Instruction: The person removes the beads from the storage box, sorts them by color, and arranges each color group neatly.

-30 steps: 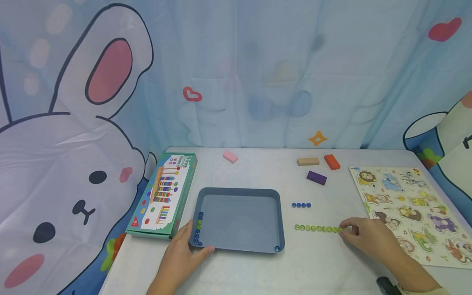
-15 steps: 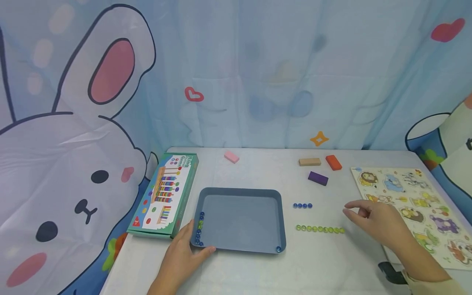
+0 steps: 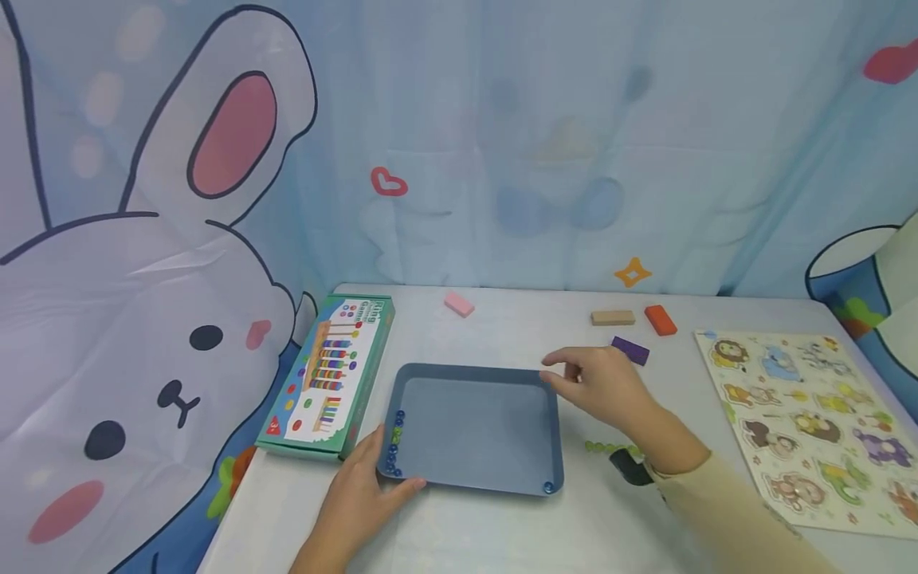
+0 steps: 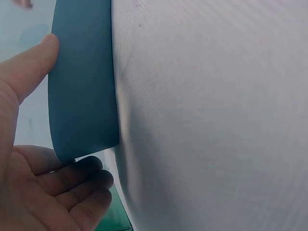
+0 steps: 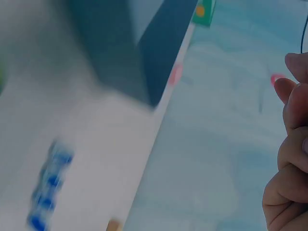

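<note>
A: Blue-grey plastic tray (image 3: 495, 375), one, on the white counter (image 3: 502, 526), front centre. Contents?

B: Blue beads (image 3: 393, 461) with one green among them along the left inner wall; a single blue bead (image 3: 548, 485) in the near right corner.

A: Left hand (image 3: 358, 502)?

B: At the tray's near left corner, thumb against the left wall and fingers straight along the front rim; the grip is loose, touching, not clasping.

A: Right hand (image 3: 598, 387)?

B: Above the tray's far right corner, fingers lightly bent, thumb and forefinger apart; its grip has hold of nothing visible.

A: Adjacent items?

B: Green bead row (image 3: 601, 447) right of the tray, partly hidden by the forearm. Ring game box (image 3: 330, 375) to the left. Pink block (image 3: 459, 304), tan block (image 3: 613, 317), orange block (image 3: 660, 320), purple block (image 3: 631, 350) at the back. Animal puzzle board (image 3: 810, 422) far right.
</note>
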A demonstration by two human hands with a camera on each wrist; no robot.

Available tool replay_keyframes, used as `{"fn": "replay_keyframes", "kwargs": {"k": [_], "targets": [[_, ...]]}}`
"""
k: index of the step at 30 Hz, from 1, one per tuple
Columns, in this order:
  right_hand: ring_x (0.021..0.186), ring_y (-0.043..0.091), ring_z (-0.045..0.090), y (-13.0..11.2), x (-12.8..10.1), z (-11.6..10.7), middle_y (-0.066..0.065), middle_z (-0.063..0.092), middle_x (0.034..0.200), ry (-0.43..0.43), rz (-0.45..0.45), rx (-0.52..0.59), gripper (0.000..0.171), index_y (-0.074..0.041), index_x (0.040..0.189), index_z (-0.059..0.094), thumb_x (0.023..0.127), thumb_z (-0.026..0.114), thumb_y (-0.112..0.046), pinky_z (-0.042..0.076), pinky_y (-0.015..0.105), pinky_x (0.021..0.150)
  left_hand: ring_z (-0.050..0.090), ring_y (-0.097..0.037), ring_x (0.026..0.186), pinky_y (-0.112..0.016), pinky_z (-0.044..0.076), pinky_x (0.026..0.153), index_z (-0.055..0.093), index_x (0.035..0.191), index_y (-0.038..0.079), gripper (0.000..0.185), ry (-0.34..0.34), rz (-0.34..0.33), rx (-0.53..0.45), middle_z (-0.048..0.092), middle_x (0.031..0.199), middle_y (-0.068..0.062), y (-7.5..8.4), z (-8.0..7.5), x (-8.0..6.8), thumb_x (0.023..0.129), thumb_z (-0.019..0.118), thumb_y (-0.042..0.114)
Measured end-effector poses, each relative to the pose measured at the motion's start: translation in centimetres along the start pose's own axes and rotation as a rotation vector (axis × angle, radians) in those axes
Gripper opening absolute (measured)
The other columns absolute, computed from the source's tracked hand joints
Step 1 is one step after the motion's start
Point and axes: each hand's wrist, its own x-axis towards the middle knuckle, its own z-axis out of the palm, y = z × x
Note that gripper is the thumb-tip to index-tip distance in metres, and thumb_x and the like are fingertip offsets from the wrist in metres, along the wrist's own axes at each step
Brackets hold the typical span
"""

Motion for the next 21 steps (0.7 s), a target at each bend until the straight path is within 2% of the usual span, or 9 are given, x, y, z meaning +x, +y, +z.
{"fn": "replay_keyframes", "kwargs": {"k": [6, 11, 15, 21], "targets": [[0.052, 0.001, 0.044, -5.3, 3.7, 3.7, -0.012, 0.059, 0.062, -0.067, -0.161, 0.033, 0.020, -0.016, 0.107, 0.082, 0.092, 0.081, -0.030, 0.037, 0.019, 0.049, 0.042, -0.039, 0.152, -0.059, 0.041, 0.121, 0.034, 0.163, 0.004, 0.120, 0.007, 0.001, 0.014, 0.042, 0.165, -0.018, -0.1, 0.2, 0.0, 0.075, 0.083, 0.070], [0.052, 0.000, 0.045, -9.0, 5.6, 7.2, -0.012, 0.060, 0.062, -0.135, -0.252, 0.023, 0.021, -0.017, 0.107, 0.083, 0.093, 0.080, -0.033, 0.037, 0.018, 0.049, 0.043, -0.039, 0.152, -0.060, 0.042, 0.120, 0.034, 0.163, 0.005, 0.124, 0.002, -0.005, 0.019, 0.043, 0.165, -0.017, -0.1, 0.0, -0.1, 0.073, 0.078, 0.078], [0.054, 0.002, 0.047, -10.9, 6.6, 10.3, -0.011, 0.062, 0.063, -0.228, -0.257, 0.008, 0.022, -0.018, 0.109, 0.083, 0.094, 0.079, -0.034, 0.039, 0.019, 0.048, 0.043, -0.039, 0.152, -0.060, 0.042, 0.120, 0.034, 0.163, 0.005, 0.125, 0.004, 0.006, 0.020, 0.042, 0.165, -0.017, -0.2, -0.1, -0.1, 0.073, 0.076, 0.080], [0.058, 0.001, 0.055, -12.1, 7.7, 13.6, -0.007, 0.077, 0.081, -0.316, -0.200, -0.014, 0.022, -0.019, 0.108, 0.083, 0.094, 0.079, -0.034, 0.049, 0.021, 0.055, 0.043, -0.039, 0.152, -0.060, 0.042, 0.120, 0.034, 0.163, 0.005, 0.123, 0.007, 0.022, 0.021, 0.043, 0.165, -0.017, -0.3, 0.1, 0.0, 0.074, 0.076, 0.079]]}}
